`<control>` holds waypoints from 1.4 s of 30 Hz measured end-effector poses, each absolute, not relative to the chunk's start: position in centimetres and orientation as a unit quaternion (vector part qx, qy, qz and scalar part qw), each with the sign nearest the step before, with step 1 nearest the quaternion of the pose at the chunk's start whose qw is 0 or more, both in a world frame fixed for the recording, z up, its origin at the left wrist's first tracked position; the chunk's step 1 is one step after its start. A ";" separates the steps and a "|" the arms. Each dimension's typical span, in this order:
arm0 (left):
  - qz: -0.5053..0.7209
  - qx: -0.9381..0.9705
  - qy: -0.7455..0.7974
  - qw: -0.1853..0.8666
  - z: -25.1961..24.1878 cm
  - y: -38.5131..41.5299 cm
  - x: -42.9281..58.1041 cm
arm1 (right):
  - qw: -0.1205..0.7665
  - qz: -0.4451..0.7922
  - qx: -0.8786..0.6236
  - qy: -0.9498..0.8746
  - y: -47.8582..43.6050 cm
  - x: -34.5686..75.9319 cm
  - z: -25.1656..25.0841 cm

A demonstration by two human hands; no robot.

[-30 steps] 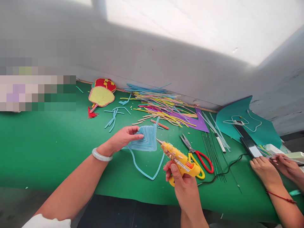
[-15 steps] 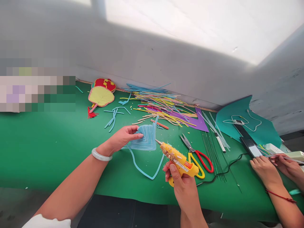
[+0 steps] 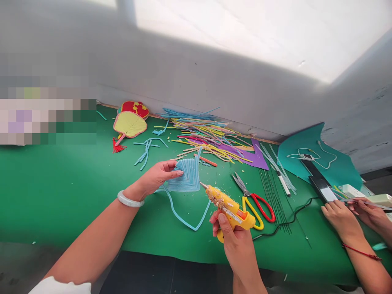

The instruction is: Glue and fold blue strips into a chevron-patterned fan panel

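Note:
My left hand (image 3: 157, 176) pinches the left edge of a light blue piece made of glued strips (image 3: 186, 176), which lies on the green table (image 3: 61, 183). A loose blue strip (image 3: 186, 216) loops from that piece toward me. My right hand (image 3: 234, 237) grips a yellow glue gun (image 3: 228, 204). Its metal nozzle points at the right edge of the blue piece, almost touching it.
Red and yellow scissors (image 3: 255, 200) lie right of the gun, whose black cord (image 3: 290, 218) runs right. A heap of coloured strips (image 3: 208, 136) and purple sheet (image 3: 251, 157) sit behind. Finished fans (image 3: 131, 122) lie far left. Another person's hands (image 3: 352, 216) work at right.
The glue gun's nozzle has crept left and slightly up toward the blue piece's right edge. My left hand and the piece shifted a little away from me.

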State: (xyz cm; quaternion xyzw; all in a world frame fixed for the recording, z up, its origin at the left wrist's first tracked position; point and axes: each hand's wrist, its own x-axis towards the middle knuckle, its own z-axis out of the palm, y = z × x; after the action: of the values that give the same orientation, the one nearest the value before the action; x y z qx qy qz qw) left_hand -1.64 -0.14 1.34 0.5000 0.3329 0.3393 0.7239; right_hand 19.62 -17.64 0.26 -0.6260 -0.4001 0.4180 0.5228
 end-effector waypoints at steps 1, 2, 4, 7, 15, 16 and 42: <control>0.341 0.499 0.333 0.724 1.3 -0.1 -1.6 | 0.521 0.416 -0.629 -0.400 -17.7 19.6 0.3; 0.343 0.498 0.332 0.724 1.3 -0.1 -1.6 | 0.519 0.416 -0.630 -0.401 -17.7 19.6 0.3; 0.347 0.497 0.331 0.723 1.2 -0.1 -1.6 | 0.512 0.415 -0.633 -0.406 -17.7 19.5 0.5; 0.351 0.495 0.329 0.724 1.1 0.0 -1.7 | 0.503 0.416 -0.636 -0.410 -17.6 19.4 0.9; 0.361 0.484 0.331 0.725 1.0 0.0 -1.7 | 0.507 0.408 -0.642 -0.406 -17.7 19.3 1.1; 0.363 0.484 0.332 0.724 1.0 0.0 -1.8 | 0.506 0.408 -0.644 -0.404 -17.7 19.3 1.0; 0.383 0.468 0.337 0.721 0.9 0.1 -1.8 | 0.498 0.421 -0.637 -0.411 -17.6 19.0 1.0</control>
State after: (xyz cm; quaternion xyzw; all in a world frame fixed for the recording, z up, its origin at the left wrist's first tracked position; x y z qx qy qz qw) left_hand -1.79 0.15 0.92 0.4677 0.3372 0.3833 0.7215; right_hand 19.04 -17.59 1.03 -0.6366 -0.4113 0.4211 0.4983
